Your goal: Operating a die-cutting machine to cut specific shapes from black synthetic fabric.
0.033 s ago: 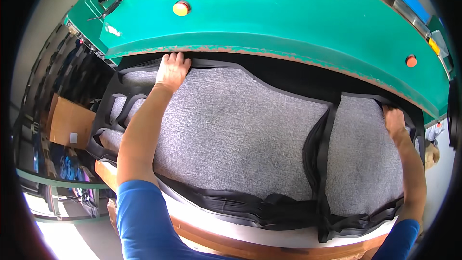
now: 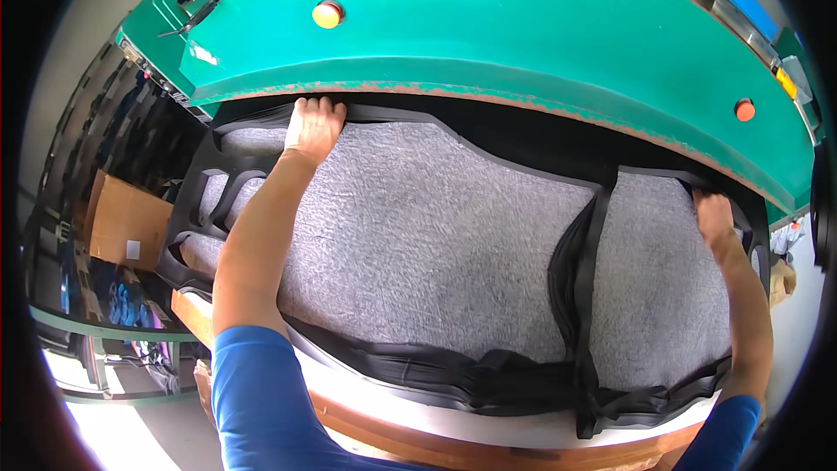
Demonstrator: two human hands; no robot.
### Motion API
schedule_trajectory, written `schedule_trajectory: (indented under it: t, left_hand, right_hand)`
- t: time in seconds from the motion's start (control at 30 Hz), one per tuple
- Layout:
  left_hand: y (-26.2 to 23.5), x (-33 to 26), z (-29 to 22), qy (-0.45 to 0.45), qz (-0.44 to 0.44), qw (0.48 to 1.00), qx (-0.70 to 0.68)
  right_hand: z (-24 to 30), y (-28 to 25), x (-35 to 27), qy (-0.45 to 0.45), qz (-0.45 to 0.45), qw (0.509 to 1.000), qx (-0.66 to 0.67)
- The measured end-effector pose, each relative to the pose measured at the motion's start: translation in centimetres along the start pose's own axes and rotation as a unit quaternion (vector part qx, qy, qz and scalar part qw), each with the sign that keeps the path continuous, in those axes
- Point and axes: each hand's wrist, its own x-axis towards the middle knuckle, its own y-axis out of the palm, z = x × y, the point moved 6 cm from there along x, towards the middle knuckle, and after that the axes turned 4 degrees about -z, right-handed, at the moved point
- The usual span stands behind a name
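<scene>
A cut-out frame of thin black sheet material (image 2: 591, 244) lies over a mottled grey felt-like surface (image 2: 436, 227), its large openings baring the grey. My left hand (image 2: 316, 126) is at the far edge, left of the middle, fingers curled over a black strip. Over at the far right, my right hand (image 2: 714, 214) is closed on the black edge, its fingertips partly tucked out of sight. Along the near side the black material is bunched in several layered folds (image 2: 514, 381).
A green machine (image 2: 523, 22) with an orange button (image 2: 328, 14) and a red button (image 2: 745, 110) rises just beyond the black material. A cardboard box (image 2: 129, 220) stands at the left by dark stacked material. A wooden edge (image 2: 384, 425) runs along the near side.
</scene>
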Motion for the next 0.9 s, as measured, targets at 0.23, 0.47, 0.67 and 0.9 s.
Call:
schedule_trajectory:
  t: [0.23,0.47,0.67,0.9]
  left_hand:
    - [2.4,-0.1,-0.1,-0.347,0.101,0.919,-0.156]
    - [2.5,-3.3,-0.3,-0.289,-0.065,0.917,-0.267]
    - [2.9,-1.5,-2.5,-0.16,0.086,0.973,-0.146]
    - [4.9,-2.0,-0.7,-0.13,0.217,0.964,-0.076]
  right_hand:
    - [-0.7,-2.7,-1.4,0.004,-0.072,0.994,0.076]
    - [-0.8,-2.9,-1.7,0.086,-0.139,0.97,0.182]
    - [-1.7,-4.5,-2.9,0.051,-0.055,0.981,0.178]
    - [0.4,-3.3,0.2,-0.005,0.027,0.999,0.037]
